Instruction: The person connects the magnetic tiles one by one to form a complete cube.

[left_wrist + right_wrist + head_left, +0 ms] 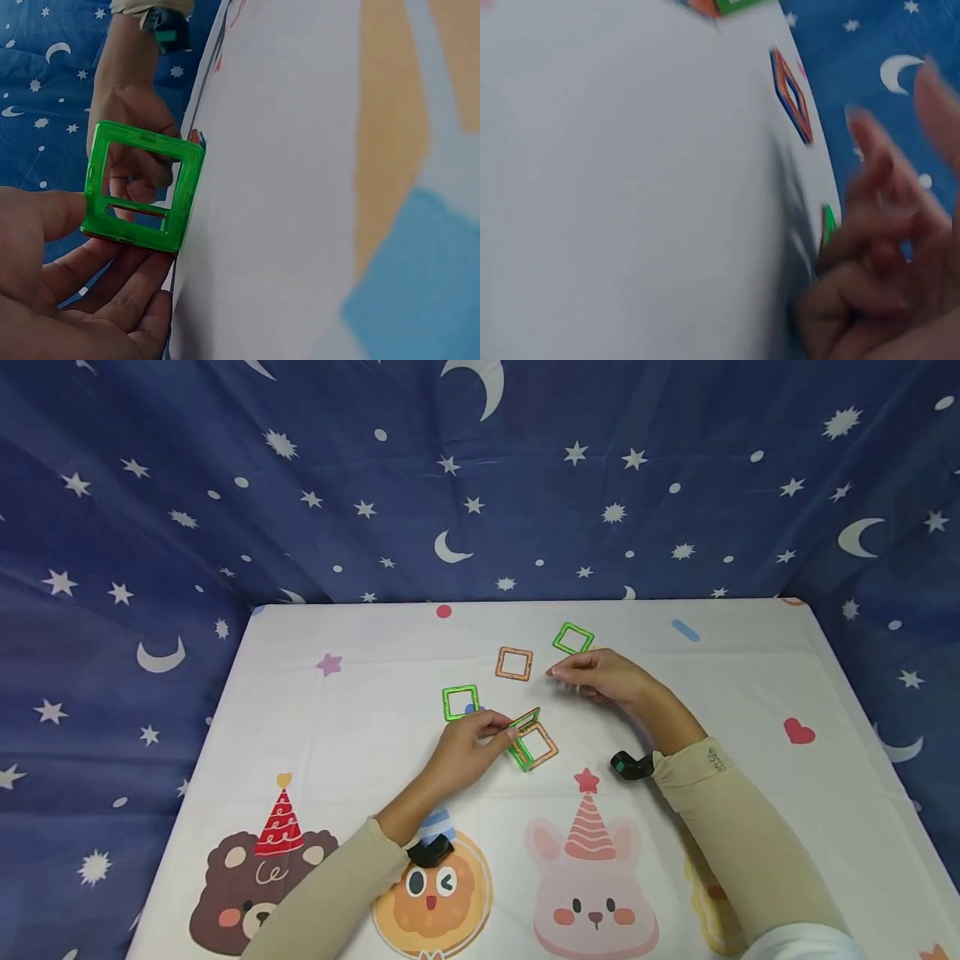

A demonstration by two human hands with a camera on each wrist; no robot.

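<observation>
While a loose green frame lay on the worktop at the left of the group, the left hand was just on its near side, the grip pinching a joined cluster between thumb and fingers. This cluster, near the middle of the worktop, seemed to be made of at least three square frames, green and orange, set at angles to one another like the corner of a box; whether it touched the cloth, I could not tell. Beyond it lay a loose orange frame, apart from the others. Farther right, a second green frame lay just past the right hand, whose grip appeared released, thumb and forefinger apart and nothing visible between them. Judging by this layout, the building was partway along: a corner was joined, no closed box was formed, and three visible frames remained unattached.
</observation>
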